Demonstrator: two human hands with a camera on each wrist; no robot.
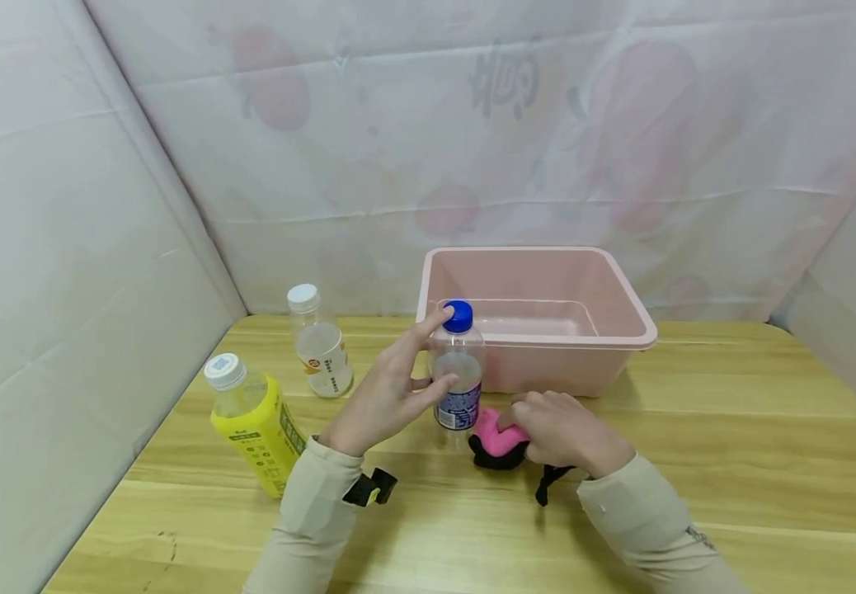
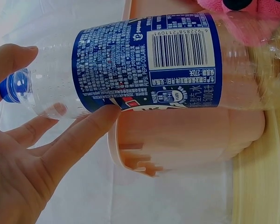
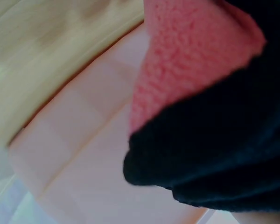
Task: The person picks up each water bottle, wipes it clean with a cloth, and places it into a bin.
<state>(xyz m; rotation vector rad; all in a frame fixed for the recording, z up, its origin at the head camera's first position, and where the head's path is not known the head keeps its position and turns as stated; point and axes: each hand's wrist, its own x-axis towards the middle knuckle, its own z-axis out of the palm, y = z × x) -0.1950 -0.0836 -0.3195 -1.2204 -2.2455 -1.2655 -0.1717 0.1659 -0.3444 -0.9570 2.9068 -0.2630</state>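
Observation:
An upright clear plastic bottle [image 1: 457, 375] with a blue cap and a blue label stands at the front left of the pink bin. My left hand [image 1: 397, 384] holds it from the left, index fingertip at the cap and thumb across its front. In the left wrist view more fingers lie along the bottle [image 2: 144, 65], and its barcode faces the camera. Just right of the bottle's base, my right hand [image 1: 557, 429] grips a pink and black plush toy [image 1: 500, 437] low over the table. The plush toy [image 3: 191, 60] fills much of the right wrist view, hiding the fingers.
Behind the hands sits the pink bin [image 1: 554, 363], nothing showing inside. To the left stand a clear bottle with a white cap [image 1: 322, 355] and a yellow-labelled bottle [image 1: 261, 429]. A wooden table [image 1: 754, 462] lies under everything, with pale cloth walls around it.

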